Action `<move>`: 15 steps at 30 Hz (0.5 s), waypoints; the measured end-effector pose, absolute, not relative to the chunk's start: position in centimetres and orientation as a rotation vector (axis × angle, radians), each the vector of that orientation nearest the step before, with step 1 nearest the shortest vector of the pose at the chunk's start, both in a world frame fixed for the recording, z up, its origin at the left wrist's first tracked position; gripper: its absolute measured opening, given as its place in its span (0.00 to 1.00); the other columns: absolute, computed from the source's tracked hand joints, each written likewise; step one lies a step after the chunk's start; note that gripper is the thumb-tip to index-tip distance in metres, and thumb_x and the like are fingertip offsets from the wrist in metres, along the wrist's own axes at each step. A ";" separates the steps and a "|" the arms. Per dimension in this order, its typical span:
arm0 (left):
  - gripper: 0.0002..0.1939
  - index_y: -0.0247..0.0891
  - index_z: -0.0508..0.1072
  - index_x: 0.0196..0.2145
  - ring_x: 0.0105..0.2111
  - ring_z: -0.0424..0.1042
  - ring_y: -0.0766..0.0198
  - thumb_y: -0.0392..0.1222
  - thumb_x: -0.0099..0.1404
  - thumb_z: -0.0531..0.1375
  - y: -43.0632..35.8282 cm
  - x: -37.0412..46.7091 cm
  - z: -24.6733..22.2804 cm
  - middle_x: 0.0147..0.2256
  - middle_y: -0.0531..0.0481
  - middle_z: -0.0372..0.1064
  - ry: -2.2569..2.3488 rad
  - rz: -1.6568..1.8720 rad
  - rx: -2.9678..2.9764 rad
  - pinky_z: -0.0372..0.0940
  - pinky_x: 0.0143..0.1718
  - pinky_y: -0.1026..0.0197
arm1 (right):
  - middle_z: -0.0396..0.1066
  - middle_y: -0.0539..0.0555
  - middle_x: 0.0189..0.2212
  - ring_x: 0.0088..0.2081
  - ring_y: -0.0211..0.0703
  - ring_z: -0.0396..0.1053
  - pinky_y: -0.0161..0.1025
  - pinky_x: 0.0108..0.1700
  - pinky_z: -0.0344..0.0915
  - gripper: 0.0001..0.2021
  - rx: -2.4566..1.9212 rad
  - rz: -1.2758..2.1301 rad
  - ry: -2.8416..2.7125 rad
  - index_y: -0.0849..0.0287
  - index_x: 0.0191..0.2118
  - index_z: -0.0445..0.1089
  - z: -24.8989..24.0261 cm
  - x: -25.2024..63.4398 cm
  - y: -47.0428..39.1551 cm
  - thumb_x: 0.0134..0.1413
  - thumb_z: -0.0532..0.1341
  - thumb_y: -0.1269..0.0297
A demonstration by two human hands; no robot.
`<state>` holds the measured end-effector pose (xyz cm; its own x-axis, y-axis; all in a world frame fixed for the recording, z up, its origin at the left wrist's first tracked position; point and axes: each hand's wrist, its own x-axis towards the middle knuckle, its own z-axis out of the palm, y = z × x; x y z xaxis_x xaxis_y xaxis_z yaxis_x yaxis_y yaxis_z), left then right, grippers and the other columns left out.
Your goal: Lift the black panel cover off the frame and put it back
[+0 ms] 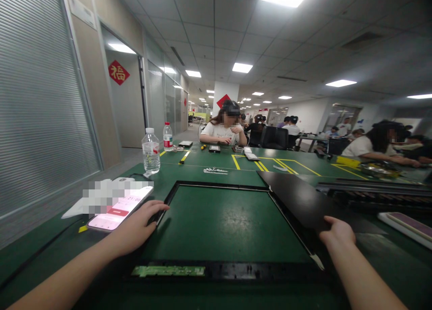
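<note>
A black rectangular frame (221, 185), like a monitor bezel, lies on the green table in front of me. A green circuit board (168, 271) sits along its near bar, and a pale strip sticks out at its near right corner. My left hand (148, 220) is closed around the frame's left side, fingertips reaching over its inner edge. A thin, dark flat panel (300, 197) slants over the frame's right side. My right hand (339, 233) grips its near edge with the thumb on top; the fingers underneath are hidden.
At left lie a lit phone (118, 211) and a plastic bag, with a water bottle (151, 152) and a red-capped bottle (168, 137) beyond. Long black bars (371, 190) and another phone (408, 226) are at right. A person (222, 128) sits opposite; others sit farther back.
</note>
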<state>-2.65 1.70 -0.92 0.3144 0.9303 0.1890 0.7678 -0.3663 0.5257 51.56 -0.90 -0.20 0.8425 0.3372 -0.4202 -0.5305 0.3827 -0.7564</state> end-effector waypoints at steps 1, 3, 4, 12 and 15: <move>0.23 0.45 0.70 0.51 0.57 0.60 0.51 0.38 0.57 0.53 1.7 -2.7 -0.9 0.57 0.48 0.62 1.521 0.668 2.248 0.52 0.60 0.48 | 0.68 0.47 0.30 0.21 0.37 0.68 0.42 0.26 0.73 0.18 -1.057 0.551 0.252 0.56 0.27 0.59 0.0 51.3 -1.0 0.28 0.56 0.85; 0.23 0.45 0.70 0.51 0.57 0.60 0.51 0.38 0.57 0.53 1.8 -2.7 -1.0 0.57 0.48 0.62 1.521 0.673 2.246 0.52 0.60 0.48 | 0.68 0.46 0.31 0.22 0.37 0.69 0.42 0.27 0.73 0.17 -1.065 0.553 0.288 0.57 0.27 0.60 0.5 50.9 -1.1 0.29 0.56 0.86; 0.23 0.45 0.70 0.51 0.57 0.60 0.51 0.38 0.57 0.54 1.8 -2.7 -1.1 0.56 0.48 0.63 1.519 0.681 2.245 0.52 0.60 0.48 | 0.69 0.46 0.31 0.22 0.37 0.69 0.41 0.27 0.73 0.17 -1.064 0.557 0.296 0.57 0.27 0.60 0.7 50.7 -1.2 0.29 0.56 0.86; 0.21 0.45 0.69 0.51 0.56 0.61 0.51 0.41 0.60 0.53 2.2 -3.0 -1.4 0.56 0.47 0.62 1.488 0.683 2.250 0.53 0.59 0.48 | 0.67 0.47 0.26 0.22 0.35 0.68 0.31 0.23 0.69 0.13 -0.948 0.554 0.204 0.61 0.24 0.62 2.9 49.3 -1.7 0.33 0.58 0.86; 0.21 0.45 0.70 0.51 0.57 0.60 0.51 0.42 0.60 0.53 2.2 -3.0 -1.4 0.56 0.47 0.62 1.490 0.700 2.247 0.52 0.59 0.48 | 0.66 0.47 0.24 0.22 0.33 0.68 0.29 0.25 0.70 0.11 -0.892 0.509 0.133 0.62 0.22 0.62 3.8 48.6 -1.9 0.35 0.57 0.85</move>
<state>-3.00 2.17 -1.40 0.3230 0.9236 0.2063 0.7484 -0.3828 0.5416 48.63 -1.90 3.80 0.8734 0.3686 -0.3183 -0.4772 0.5178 -0.7100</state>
